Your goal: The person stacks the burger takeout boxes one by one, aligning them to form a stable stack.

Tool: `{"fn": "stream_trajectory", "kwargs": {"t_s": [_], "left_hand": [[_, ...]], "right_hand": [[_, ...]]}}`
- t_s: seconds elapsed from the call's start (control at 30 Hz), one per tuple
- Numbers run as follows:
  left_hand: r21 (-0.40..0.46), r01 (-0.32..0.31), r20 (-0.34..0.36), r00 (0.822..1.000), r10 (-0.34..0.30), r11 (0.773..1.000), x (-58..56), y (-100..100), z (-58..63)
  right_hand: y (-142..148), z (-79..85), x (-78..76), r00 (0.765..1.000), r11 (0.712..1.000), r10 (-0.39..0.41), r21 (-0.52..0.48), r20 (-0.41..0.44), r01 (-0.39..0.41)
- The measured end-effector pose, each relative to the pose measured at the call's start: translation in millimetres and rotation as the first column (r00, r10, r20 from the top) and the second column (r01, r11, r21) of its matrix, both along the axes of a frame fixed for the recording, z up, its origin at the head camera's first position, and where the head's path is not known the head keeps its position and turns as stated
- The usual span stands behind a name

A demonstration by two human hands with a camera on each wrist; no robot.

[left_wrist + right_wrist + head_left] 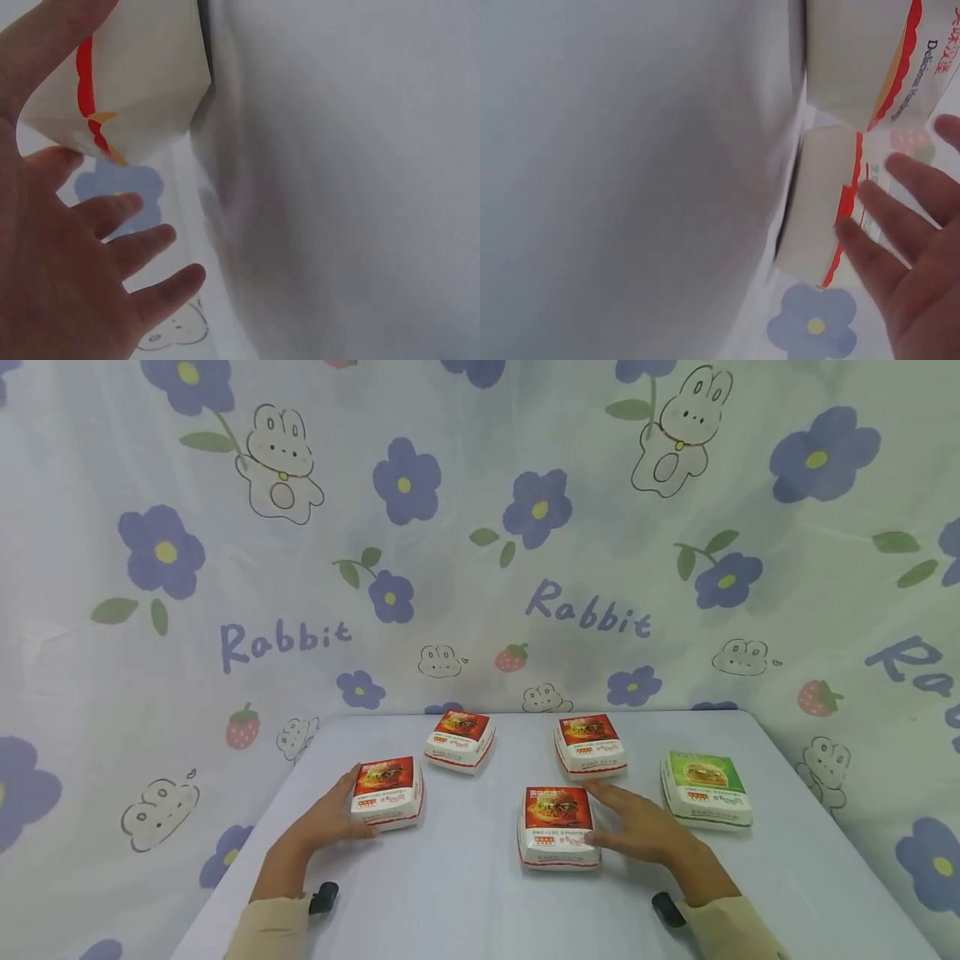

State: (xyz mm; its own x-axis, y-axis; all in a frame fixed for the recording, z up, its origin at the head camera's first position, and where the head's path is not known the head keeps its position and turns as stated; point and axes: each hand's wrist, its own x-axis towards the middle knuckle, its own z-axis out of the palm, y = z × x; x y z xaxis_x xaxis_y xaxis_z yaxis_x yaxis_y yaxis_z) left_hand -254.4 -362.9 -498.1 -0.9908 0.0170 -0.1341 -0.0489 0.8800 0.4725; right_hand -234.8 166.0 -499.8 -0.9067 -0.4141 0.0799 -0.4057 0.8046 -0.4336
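My left hand (327, 820) is at the left side of a red-topped burger box (388, 791), its thumb along the near side and its index finger by the far left corner. In the left wrist view the other fingers (142, 251) spread out straight beneath the box's white side (150, 67). At the right edge of another red-topped burger box (558, 828) is my right hand (637, 822), thumb by its side. The fingers of that hand reach forward, spread and straight, toward the burger box behind (590, 745). Both boxes near my hands sit on the table.
A red-topped burger box (459, 741) stands at the back left of the white table (435, 893). On the right is a green-topped burger box (706, 789), just beyond my right hand. A curtain (480, 560) with rabbits and flowers hangs behind the table.
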Motion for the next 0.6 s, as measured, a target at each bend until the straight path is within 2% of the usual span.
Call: {"fn": "stream_trajectory", "kwargs": {"t_s": [0.17, 0.37, 0.47, 0.6], "left_hand": [[-0.011, 0.0, -0.009, 1.0, 0.0, 1.0, 6.1, 5.8, -0.2], [-0.043, -0.028, 0.004, 1.0, 0.028, 0.999, 15.5, 14.4, 10.2], [-0.03, -0.034, 0.02, 0.999, 0.035, 0.999, 15.2, 17.9, 13.5], [-0.006, -0.006, 0.01, 1.0, 0.006, 1.0, 9.1, 22.6, 14.4]], "right_hand": [[-0.5, -0.1, -2.2, 0.998, 0.998, 0.059, -0.013, -0.01, -0.059], [-0.6, 0.3, -1.7, 0.998, 0.999, 0.037, -0.017, 0.047, -0.036], [-1.6, -0.5, 0.0, 0.997, 0.999, 0.029, -0.017, 0.074, -0.027], [-3.7, -1.6, 0.8, 0.994, 0.999, 0.049, -0.011, 0.103, -0.048]]}}
